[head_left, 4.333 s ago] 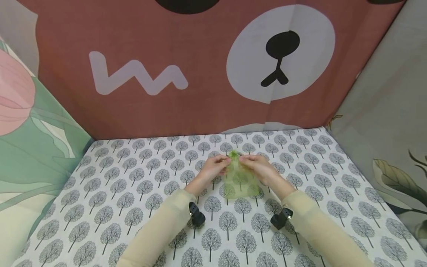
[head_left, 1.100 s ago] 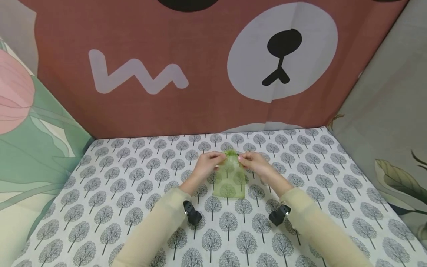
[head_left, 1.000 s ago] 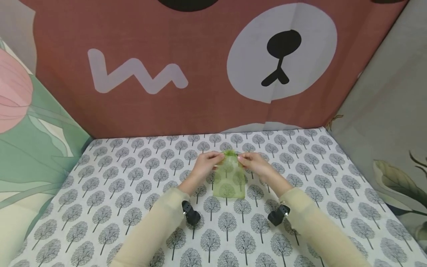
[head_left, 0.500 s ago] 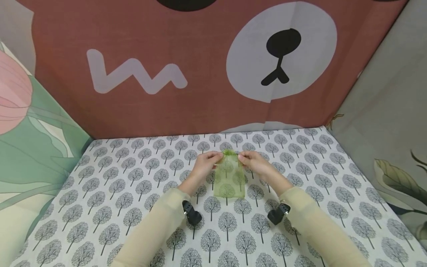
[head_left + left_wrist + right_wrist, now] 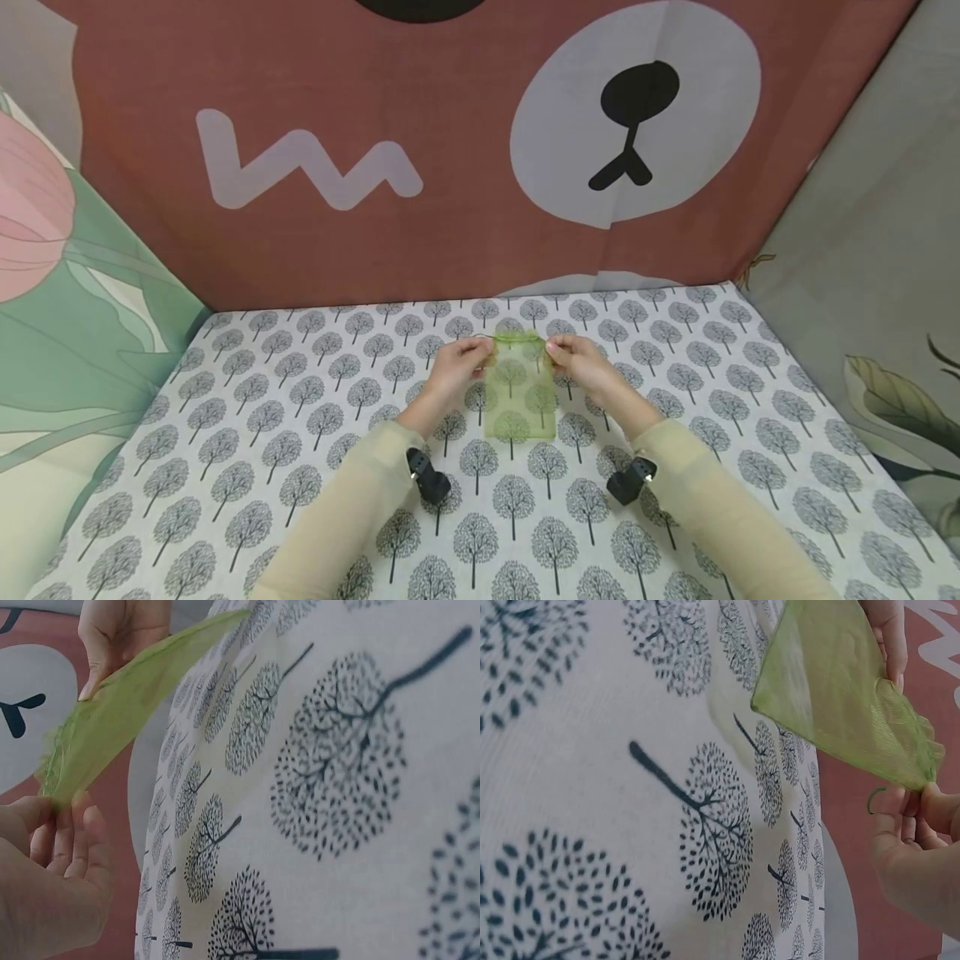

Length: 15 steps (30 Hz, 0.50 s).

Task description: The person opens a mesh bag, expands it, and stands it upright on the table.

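Note:
A sheer green organza drawstring bag is spread between the two hands over the table, its mouth edge at the far side. The left hand pinches its upper left corner between thumb and fingers. At the upper right corner, the right hand pinches the fabric the same way. A thin dark green cord shows along the mouth and past the left fingertips. In the right wrist view a small cord loop sticks out by the right hand's fingers. The bag looks flat, and nothing shows inside it.
A white cloth with dark tree prints covers the table. Behind it hangs a red-brown curtain with a bear's face; printed panels stand at the left and right. Each wrist wears a small black camera.
The bag's gathered, ruffled top has widened into a nearly straight edge as both hands moved apart. Earlier still, the bag lay a little further right with its neck bunched tight.

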Tool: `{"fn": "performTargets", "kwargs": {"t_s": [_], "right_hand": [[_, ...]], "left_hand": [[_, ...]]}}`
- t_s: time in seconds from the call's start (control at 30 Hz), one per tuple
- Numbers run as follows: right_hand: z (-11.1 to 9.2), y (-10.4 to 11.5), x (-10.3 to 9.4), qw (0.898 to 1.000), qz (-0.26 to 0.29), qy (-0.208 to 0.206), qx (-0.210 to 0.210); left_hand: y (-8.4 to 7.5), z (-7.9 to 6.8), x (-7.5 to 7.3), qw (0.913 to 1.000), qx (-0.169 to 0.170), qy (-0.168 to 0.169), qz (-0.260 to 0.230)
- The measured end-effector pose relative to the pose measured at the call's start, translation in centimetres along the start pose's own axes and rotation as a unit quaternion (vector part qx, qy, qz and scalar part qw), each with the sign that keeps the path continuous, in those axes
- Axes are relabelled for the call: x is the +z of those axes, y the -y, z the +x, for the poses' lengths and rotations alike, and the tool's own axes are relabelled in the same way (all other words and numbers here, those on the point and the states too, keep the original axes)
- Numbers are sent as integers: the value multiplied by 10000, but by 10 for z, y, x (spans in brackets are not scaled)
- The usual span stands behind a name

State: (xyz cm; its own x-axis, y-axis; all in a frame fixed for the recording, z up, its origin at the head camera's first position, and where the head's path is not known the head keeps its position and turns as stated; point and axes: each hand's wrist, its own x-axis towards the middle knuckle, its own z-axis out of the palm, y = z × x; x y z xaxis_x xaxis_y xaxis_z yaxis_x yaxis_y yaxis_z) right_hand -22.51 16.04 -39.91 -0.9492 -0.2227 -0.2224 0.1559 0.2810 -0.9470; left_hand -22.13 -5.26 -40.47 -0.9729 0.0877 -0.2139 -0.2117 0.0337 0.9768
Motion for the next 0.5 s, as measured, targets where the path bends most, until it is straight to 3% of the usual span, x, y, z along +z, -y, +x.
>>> {"fn": "performTargets", "kwargs": {"t_s": [0.2,0.5], "right_hand": [[0,0,0,9996,-72,-272,60],[0,0,1,9996,8,-278,86]], "left_hand": [[-1,-3,0,9997,162,101,182],[-2,-2,4,9989,317,27,356]]}}
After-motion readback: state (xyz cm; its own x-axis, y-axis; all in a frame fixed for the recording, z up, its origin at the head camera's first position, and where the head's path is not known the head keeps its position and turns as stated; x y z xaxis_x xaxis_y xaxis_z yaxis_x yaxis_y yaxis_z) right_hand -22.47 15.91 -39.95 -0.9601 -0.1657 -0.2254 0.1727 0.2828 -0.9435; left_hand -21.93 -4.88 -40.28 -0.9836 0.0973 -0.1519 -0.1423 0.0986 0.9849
